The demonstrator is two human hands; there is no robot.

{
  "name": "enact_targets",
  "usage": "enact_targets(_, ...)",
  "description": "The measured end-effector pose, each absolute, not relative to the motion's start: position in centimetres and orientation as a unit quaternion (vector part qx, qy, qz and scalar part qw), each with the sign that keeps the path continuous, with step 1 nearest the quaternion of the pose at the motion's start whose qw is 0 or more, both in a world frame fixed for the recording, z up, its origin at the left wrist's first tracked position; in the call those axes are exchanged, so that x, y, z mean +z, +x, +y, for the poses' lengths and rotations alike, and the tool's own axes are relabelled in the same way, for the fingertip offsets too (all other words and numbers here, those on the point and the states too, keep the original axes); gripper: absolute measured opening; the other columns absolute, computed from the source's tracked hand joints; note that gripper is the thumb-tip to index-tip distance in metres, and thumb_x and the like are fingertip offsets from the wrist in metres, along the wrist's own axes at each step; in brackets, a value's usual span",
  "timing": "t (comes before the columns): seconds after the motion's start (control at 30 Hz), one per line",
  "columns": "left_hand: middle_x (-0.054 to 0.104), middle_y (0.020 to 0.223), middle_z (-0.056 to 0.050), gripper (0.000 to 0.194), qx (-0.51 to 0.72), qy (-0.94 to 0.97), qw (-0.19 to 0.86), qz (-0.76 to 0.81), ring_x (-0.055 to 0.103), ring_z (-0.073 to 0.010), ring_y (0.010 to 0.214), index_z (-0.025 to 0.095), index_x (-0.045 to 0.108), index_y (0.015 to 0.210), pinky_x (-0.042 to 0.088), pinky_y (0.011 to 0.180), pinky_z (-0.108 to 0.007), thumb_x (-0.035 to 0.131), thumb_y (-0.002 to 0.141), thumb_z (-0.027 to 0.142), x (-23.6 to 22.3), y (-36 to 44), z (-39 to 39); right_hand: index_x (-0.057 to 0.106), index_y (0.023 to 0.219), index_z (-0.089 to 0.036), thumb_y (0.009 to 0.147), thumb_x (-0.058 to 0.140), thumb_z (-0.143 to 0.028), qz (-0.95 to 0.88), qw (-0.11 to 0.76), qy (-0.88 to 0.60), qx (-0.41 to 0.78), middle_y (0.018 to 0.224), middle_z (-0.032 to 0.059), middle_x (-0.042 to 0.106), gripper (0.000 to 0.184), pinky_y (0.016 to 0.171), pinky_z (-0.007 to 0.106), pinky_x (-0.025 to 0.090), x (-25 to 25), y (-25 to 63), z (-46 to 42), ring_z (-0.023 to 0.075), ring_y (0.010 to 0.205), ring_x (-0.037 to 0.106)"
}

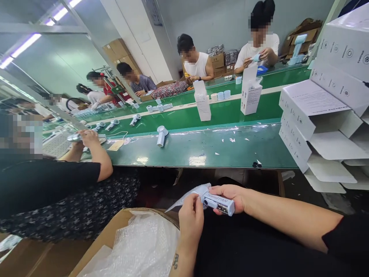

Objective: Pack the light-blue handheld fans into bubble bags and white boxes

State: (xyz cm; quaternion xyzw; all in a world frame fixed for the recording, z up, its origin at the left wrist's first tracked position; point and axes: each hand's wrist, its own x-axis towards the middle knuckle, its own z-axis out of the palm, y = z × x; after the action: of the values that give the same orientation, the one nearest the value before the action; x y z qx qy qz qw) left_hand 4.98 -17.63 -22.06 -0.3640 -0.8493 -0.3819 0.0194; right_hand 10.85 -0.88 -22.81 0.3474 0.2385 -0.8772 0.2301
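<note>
Low in front of me, my right hand (235, 196) is closed round the handle of a pale blue handheld fan (220, 202), with dark lettering along its side. A clear bubble-wrap bag (187, 196) covers the fan's head end, while the handle sticks out bare. My left hand (191, 215) pinches the bag's edge beside the fan. Its fingertips are partly hidden. Just below my left hand is an open cardboard box (118, 227) filled with bubble-wrap bags (147, 246).
Folded white cartons (296, 127) are stacked at the right. Another fan (161, 136) stands on the green bench (184, 148), near paper scraps. Two open white boxes (203, 104) stand on the conveyor (227, 109). A co-worker (52, 181) sits close at left; several people work opposite.
</note>
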Motion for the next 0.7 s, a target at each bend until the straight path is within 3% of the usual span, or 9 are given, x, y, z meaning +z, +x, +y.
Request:
enact_targets(0.1, 0.068, 0.075, -0.004, 0.019, -0.342, -0.347, 0.0, -0.873, 0.064, -0.0177, 0.066, 0.017, 0.061, 0.096, 0.05, 0.061, -0.029, 0.048, 0.086, 0.025, -22.5, 5.3, -17.3, 0.043, 0.104, -0.022, 0.092, 0.046, -0.024, 0.28, 0.202, 0.372, -0.862, 0.084, 0.0036, 0.061, 0.013, 0.052, 0.036, 0.055, -22.8, 11.0, -1.5, 0.0164, 0.063, 0.064)
enact_targets(0.3, 0.069, 0.077, -0.005, 0.022, -0.299, -0.439, -0.058, -0.845, 0.065, -0.0191, 0.072, 0.02, 0.065, 0.084, 0.05, 0.064, -0.03, 0.043, 0.086, 0.021, -24.1, 7.5, -17.4, 0.041, 0.095, -0.021, 0.092, 0.036, -0.02, 0.401, 0.228, 0.41, -0.787, 0.073, 0.001, 0.056, 0.006, 0.056, 0.035, 0.053, -24.8, 13.0, -3.4, 0.0152, 0.059, 0.061)
enact_targets(0.43, 0.067, 0.069, -0.003, 0.022, -0.332, -0.396, -0.158, -0.842, 0.063, -0.0166, 0.062, 0.02, 0.066, 0.081, 0.048, 0.06, -0.027, 0.044, 0.083, 0.019, -25.8, 9.2, -18.4, 0.047, 0.078, -0.018, 0.086, 0.047, -0.024, 0.702, 0.147, 0.341, -0.608, 0.075, 0.003, 0.055, 0.01, 0.067, 0.03, 0.045, -25.3, 16.0, -3.1, 0.0163, 0.072, 0.056)
enact_targets(0.53, 0.064, 0.062, -0.001, 0.018, -0.398, -0.28, -0.224, -0.844, 0.059, -0.0147, 0.055, 0.019, 0.065, 0.08, 0.046, 0.054, -0.025, 0.048, 0.08, 0.023, -25.4, 9.7, -18.9, 0.05, 0.075, -0.019, 0.085, 0.048, -0.027, 0.839, 0.085, 0.22, -0.49, 0.075, 0.0031, 0.058, 0.014, 0.066, 0.028, 0.039, -23.3, 17.8, -1.4, 0.0151, 0.071, 0.052)
enact_targets(0.7, 0.066, 0.071, -0.004, 0.028, -0.52, -0.193, -0.211, -0.805, 0.061, -0.0165, 0.064, 0.017, 0.064, 0.083, 0.049, 0.061, -0.026, 0.056, 0.079, 0.043, -21.3, 7.9, -18.9, 0.048, 0.08, -0.019, 0.087, 0.045, -0.028, 0.777, 0.059, 0.223, -0.585, 0.07, 0.0003, 0.06, 0.012, 0.06, 0.023, 0.038, -17.8, 17.3, 1.0, 0.0118, 0.063, 0.052)
